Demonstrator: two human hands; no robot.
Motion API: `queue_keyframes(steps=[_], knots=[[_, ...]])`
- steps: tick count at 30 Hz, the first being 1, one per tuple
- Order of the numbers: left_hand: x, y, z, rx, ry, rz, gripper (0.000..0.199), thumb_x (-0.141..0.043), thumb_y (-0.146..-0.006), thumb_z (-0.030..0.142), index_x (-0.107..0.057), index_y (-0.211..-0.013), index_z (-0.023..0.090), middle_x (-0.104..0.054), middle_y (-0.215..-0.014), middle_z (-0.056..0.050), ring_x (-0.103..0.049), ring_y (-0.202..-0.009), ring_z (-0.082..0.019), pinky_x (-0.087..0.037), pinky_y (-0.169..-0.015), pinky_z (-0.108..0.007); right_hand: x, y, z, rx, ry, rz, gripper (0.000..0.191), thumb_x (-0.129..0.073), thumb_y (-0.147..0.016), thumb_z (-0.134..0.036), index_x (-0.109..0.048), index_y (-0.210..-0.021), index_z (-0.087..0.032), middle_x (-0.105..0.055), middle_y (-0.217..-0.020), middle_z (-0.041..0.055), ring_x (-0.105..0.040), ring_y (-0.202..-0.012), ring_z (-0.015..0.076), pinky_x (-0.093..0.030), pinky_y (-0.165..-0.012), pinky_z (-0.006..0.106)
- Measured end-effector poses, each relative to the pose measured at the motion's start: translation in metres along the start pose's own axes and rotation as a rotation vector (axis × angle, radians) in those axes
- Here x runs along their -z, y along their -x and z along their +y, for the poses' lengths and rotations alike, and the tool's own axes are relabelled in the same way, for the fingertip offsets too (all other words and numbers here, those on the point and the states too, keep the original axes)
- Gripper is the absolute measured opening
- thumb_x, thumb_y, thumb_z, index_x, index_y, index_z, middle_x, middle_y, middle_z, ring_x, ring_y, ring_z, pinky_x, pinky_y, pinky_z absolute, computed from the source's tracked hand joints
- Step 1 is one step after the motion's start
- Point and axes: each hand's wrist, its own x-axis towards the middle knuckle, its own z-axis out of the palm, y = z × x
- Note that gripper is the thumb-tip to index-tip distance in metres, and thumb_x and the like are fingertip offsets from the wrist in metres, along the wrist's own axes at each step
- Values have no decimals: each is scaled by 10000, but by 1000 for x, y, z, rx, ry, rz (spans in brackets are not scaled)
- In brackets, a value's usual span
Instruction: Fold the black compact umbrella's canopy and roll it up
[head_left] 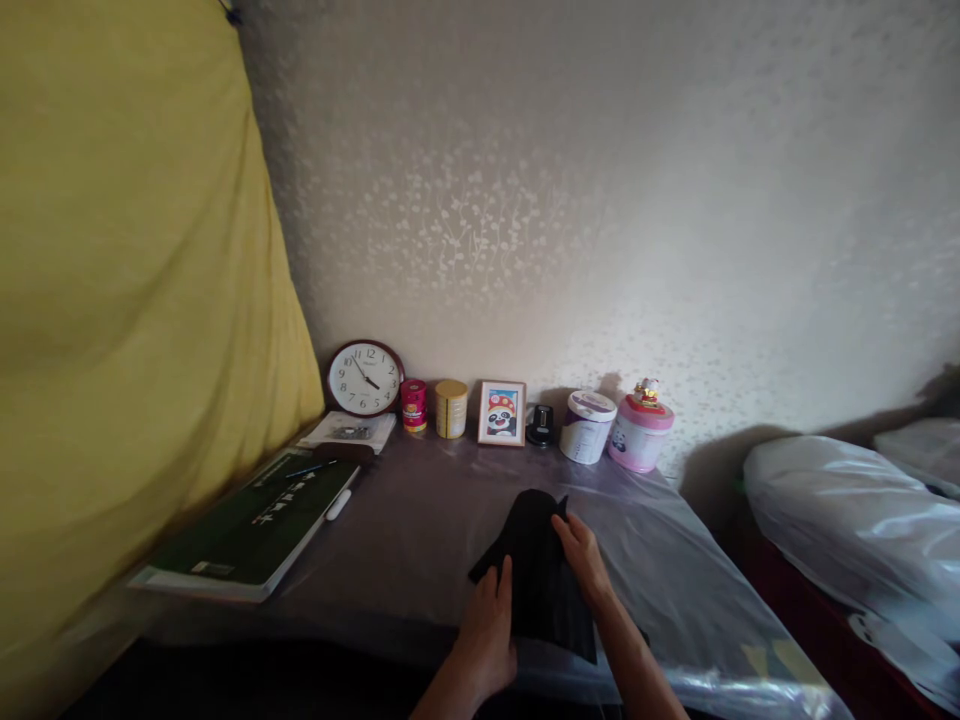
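Note:
A black cloth-like piece (536, 580) lies partly over the front edge of the covered table, its upper part rounded and its right side lifted. My left hand (487, 625) is at its left side, with the index finger extended along the black surface; its other fingers are bent and partly hidden. My right hand (581, 550) pinches the black piece at its upper right edge, raising a small pointed fold. What kind of item the black piece is cannot be made out.
A green book (255, 520) lies on the table (420, 520) at left, a white marker (338, 504) beside it. Along the wall stand a clock (365, 378), tins, a framed panda picture (502, 413) and tubs. Plastic-covered bundles (847, 520) sit at right.

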Motion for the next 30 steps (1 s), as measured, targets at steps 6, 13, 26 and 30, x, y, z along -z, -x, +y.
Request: queue_keyframes(steps=[6,13,26,30], knots=[[1,0,1,-10,8,15,982,-511,-517,-16,-83,-1399,46,-247,-1437,-213,-259,-1316,-279,-248,-1066,-357,-27,-18,-7,10,53,-5,378,-465,-694,-512,-591,-692,-155,-558,-577,14,-506,-577,159,-367,-514,249],[-5,0,-4,-43,38,46,802,-500,-581,35,-295,-1356,66,-304,-1424,-168,-262,-1310,-294,-228,-1079,-391,-50,-25,-5,-59,293,-152,308,-462,-784,-313,-582,-989,-116,-670,-745,75,-626,-740,212,-425,-616,263],[-2,16,-18,-14,21,44,640,-438,-751,178,-262,-1346,23,-326,-1407,-197,-302,-1300,-266,-272,-1070,-392,-57,-20,-15,-92,325,-320,312,-402,-864,-275,-508,-1106,-111,-707,-837,97,-670,-764,182,-463,-644,249],[2,24,-13,-3,-39,246,475,-346,-830,192,-367,-1281,45,-421,-1329,-191,-372,-1254,-268,-326,-1034,-411,-56,-14,-22,-36,226,-433,258,-337,-885,-260,-562,-946,-149,-711,-744,36,-642,-568,114,-448,-554,205]])
